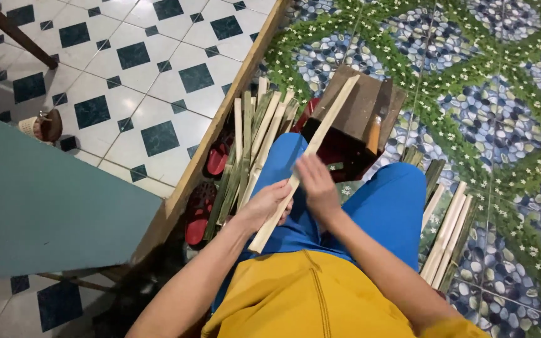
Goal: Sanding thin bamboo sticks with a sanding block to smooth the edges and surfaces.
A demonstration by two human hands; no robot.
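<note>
Yellow shirt (308,294) nearest, blue trousers (352,206) just beyond. Over the trousers, a long pale bamboo strip (302,169), slanting up toward a dark wooden block (355,122). Left hand (267,203) closed around the strip's lower part, fingers wrapped tight. Right hand (317,184) touching the strip a little higher, blurred; grip not discernible, whether pinching or flat.

Left of the strip, a bundle of split bamboo pieces (252,144), green and pale, leaning side by side; beneath them red sandals (205,206). Right of the strip, past the far knee, more pale bamboo slats (449,235) on the floor. On the block, a knife with a wooden handle (377,122).

Under the block, patterned floor covering (489,81), blue pebbles and green vines. Left of the strip, a wooden plank edge (220,119), then white tiles with dark diamonds (133,69), a grey-blue panel (39,206), a brown sandal (48,125).
</note>
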